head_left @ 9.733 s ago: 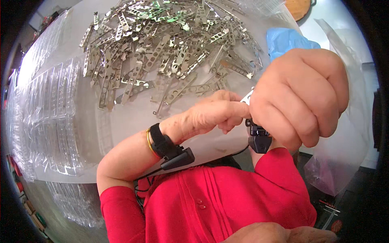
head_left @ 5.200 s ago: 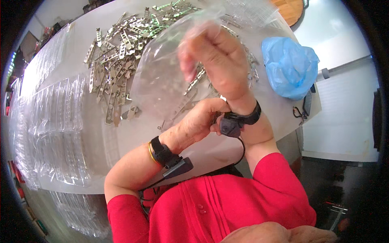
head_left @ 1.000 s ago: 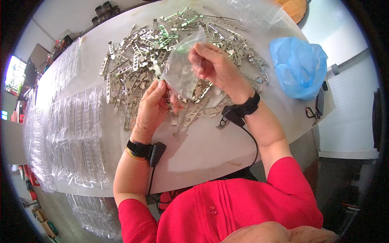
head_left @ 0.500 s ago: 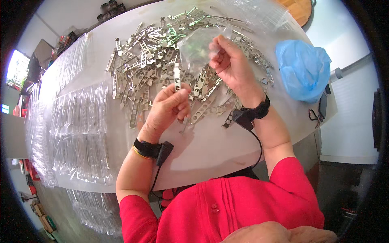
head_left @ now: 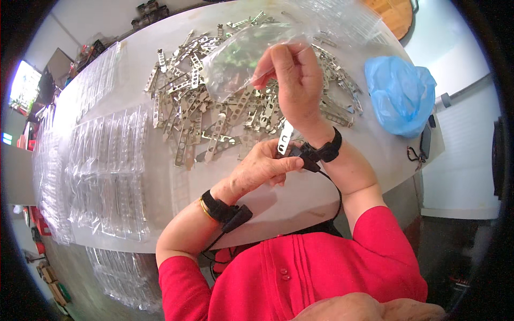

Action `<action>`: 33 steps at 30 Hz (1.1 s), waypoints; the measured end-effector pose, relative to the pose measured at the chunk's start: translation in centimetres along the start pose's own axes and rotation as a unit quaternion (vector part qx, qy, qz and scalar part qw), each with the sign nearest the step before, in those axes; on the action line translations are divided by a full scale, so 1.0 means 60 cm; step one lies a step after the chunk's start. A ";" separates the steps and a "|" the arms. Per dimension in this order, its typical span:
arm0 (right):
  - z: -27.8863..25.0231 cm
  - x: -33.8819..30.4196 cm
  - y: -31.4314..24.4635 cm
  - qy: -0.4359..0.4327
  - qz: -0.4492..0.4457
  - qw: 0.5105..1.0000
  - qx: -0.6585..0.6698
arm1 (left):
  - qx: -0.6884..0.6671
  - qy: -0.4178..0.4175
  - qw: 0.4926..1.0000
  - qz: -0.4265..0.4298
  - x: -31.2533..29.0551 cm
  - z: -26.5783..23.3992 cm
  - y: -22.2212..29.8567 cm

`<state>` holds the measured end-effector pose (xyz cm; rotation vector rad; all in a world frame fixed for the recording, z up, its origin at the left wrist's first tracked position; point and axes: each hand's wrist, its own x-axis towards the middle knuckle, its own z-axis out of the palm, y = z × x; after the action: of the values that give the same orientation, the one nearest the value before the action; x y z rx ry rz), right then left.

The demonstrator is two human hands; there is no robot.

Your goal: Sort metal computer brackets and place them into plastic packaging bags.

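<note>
My left hand [head_left: 267,165] is closed on a flat metal strip with holes [head_left: 285,138], which points up and away beneath my right wrist. Higher up, my right hand [head_left: 294,80] pinches the edge of a clear plastic bag [head_left: 230,63]. The bag spreads leftward from my fingers over the pile. Under and around it lies a heap of loose perforated metal strips [head_left: 184,115], shiny and tangled, partly hidden by the bag and my right hand.
Stacked clear plastic packs with strips inside [head_left: 107,171] cover the table's left side. A blue plastic bag [head_left: 400,96] sits at the right, beside a dark object [head_left: 426,140]. More clear plastic [head_left: 348,21] lies at the far edge, near a round wooden board [head_left: 393,16].
My left hand has moved right and nearer to me with the metal strip. My right hand has turned, and the clear bag has swung leftward and spread out.
</note>
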<state>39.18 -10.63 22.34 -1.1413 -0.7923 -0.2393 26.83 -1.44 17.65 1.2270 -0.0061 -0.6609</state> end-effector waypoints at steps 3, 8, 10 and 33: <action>0.008 -0.012 0.014 -0.010 -0.028 0.999 -0.036 | 0.008 -0.014 1.000 0.001 0.001 -0.008 -0.004; -0.004 -0.004 0.015 -0.071 -0.176 0.942 -0.276 | -0.039 -0.020 0.999 0.009 0.010 -0.011 -0.017; -0.005 0.001 0.011 -0.081 -0.217 0.923 -0.306 | -0.049 -0.029 0.998 0.008 0.016 -0.015 -0.023; -0.073 -0.021 0.046 -0.012 0.274 0.927 -0.255 | -0.250 0.142 0.931 0.223 0.016 -0.131 -0.005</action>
<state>41.70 -13.60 18.70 -1.8127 -0.4074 0.0465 30.24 4.85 14.22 0.7740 0.1162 -0.0674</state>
